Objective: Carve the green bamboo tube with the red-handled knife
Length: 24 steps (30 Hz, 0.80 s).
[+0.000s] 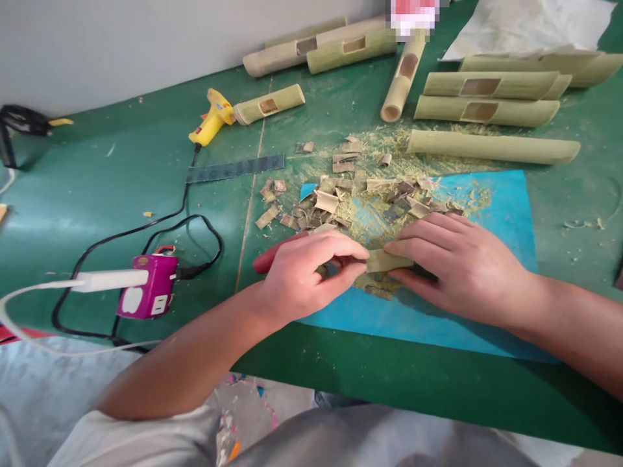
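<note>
A short greenish bamboo piece spans the gap between my hands, low over a blue sheet. My left hand is closed, thumb and fingertips pinched at the piece's left end. From the other side, my right hand curls its fingers over the right end, hiding it. A red handle sticks out behind my left hand; its other end is hidden, and whether the hand touches it I cannot tell. Cut bamboo chips and pale shavings lie just beyond my fingers.
Bamboo tubes with cut windows lie at the back right, near white paper. A yellow glue gun rests by another tube. Its black cord runs to a purple power adapter. A dark strip lies left of the chips.
</note>
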Tool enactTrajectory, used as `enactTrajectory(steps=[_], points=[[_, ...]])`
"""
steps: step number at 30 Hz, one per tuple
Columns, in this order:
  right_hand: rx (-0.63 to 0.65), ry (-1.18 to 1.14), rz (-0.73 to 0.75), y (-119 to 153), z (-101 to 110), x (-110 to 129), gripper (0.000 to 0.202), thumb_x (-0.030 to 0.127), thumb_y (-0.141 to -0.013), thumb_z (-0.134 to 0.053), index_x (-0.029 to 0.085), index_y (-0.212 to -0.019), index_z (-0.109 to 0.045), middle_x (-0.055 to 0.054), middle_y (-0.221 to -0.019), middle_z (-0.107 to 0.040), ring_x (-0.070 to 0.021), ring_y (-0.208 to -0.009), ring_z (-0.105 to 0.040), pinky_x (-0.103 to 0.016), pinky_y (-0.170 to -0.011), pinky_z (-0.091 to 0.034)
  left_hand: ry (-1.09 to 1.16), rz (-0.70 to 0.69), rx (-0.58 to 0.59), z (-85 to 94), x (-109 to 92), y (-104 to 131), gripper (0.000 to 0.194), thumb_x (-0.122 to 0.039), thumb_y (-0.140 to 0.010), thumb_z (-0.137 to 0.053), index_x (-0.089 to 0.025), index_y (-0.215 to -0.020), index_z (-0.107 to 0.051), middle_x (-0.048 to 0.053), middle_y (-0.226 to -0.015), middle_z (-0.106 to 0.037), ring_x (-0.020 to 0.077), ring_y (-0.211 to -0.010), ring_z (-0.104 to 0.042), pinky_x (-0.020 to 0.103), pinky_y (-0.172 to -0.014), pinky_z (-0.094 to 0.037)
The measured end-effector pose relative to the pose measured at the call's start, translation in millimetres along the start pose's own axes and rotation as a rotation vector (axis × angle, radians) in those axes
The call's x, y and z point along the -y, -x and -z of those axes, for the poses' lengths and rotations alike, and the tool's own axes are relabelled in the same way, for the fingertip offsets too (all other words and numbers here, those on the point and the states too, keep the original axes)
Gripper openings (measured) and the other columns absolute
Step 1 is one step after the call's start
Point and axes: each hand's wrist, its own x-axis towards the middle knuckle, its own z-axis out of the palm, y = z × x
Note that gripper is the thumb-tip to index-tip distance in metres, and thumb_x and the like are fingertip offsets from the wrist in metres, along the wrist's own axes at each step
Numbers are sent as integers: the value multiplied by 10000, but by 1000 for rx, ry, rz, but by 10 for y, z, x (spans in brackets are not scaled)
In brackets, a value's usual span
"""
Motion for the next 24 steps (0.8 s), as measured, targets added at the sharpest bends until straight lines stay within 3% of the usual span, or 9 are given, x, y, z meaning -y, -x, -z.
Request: enactTrajectory(steps=[5, 9, 14, 24], points=[[10, -23, -8, 7, 3, -7, 215, 291, -979, -549, 148, -1022, -704, -118, -967, -726, -237, -866, -632, -378, -739, -473, 18, 59, 55, -1, 7, 7, 91, -161, -879, -720, -198, -956, -687, 13, -843, -741, 109, -697, -694, 217, -701, -601], [11, -32, -16, 6, -2, -9, 208, 295, -972, -560, 160, -1027, -709, -111, -973, -726, -233, -870, -631, -374, -746, -467, 11, 37, 43, -9, 28, 17, 65, -169, -900, -692, -212, -949, -688, 13, -855, -755, 127, -734, -713, 235, -719, -606], [12, -35, -25, -10, 1, -12, 198, 294, -965, -559, 171, -1009, -709, -101, -962, -728, -228, -859, -628, -364, -735, -454, -23, 140, 2, -10, 7, 33, 84, -176, -896, -678, -209, -974, -677, 5, -861, -764, 127, -721, -729, 215, -696, -602], [48, -36, -16, -19, 28, -38, 211, 321, -959, -557, 184, -1003, -712, -104, -984, -725, -236, -866, -631, -373, -730, -453, -51, -69, 72, -17, 118, 31, 65, -206, -931, -659, -251, -948, -704, 6, -921, -784, 155, -835, -751, 268, -765, -608]])
